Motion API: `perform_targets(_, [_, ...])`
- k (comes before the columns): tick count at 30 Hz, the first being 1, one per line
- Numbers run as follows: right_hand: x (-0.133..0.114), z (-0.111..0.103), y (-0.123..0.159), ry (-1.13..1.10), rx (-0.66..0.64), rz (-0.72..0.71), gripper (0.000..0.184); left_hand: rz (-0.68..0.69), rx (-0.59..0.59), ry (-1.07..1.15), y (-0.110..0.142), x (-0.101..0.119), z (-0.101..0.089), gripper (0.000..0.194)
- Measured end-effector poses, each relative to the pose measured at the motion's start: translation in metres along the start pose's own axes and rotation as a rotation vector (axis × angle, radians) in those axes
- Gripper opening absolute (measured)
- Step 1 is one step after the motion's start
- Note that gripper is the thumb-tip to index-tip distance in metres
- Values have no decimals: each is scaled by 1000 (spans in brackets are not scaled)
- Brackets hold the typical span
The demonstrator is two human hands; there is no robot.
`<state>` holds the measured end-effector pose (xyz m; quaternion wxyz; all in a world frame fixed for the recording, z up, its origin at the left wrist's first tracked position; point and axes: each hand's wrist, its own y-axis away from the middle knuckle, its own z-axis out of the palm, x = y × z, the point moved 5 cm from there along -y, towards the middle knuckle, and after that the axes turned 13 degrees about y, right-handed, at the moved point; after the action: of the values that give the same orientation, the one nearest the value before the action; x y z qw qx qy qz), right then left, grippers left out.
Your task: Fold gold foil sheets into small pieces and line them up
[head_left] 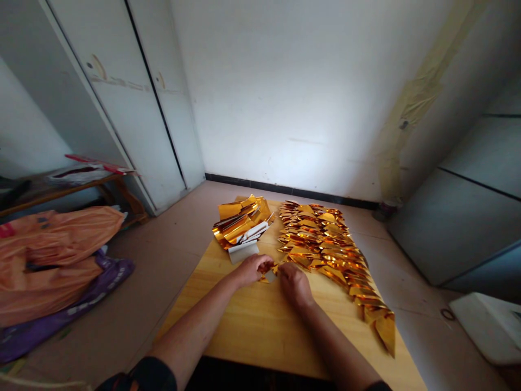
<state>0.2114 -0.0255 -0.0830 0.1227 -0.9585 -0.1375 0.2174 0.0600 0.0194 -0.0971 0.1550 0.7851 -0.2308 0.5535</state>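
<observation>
Between both hands, just above the wooden table (252,320), is a small piece of gold foil paper (269,275) with a greyish underside. My left hand (257,270) pinches its left side, and my right hand (293,279) has curled fingers on its right side. Just beyond my left hand lies a loose pile of gold foil sheets (244,222), some showing a white back. To the right of my right hand, folded gold foil pieces (317,233) lie in overlapping rows, running down to the table's right edge. My fingers partly cover the held piece.
A white wall (285,108) stands beyond the table, with a pale cabinet (134,81) at the left. Orange and purple bags (61,266) lie at the left near a wooden bench (114,184). A white box (488,326) sits on the floor at right.
</observation>
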Motion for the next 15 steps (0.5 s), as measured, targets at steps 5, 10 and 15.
perform_targets(5, [2,-2,5,8,-2,11,23,-23,21,-28,0,-2,1,49])
perform_targets(10, [-18,3,10,53,-65,-57,22,1,37,-80,1,2,1,45])
perform_targets(15, [-43,10,15,169,-78,-242,20,114,5,-329,-1,13,-2,35])
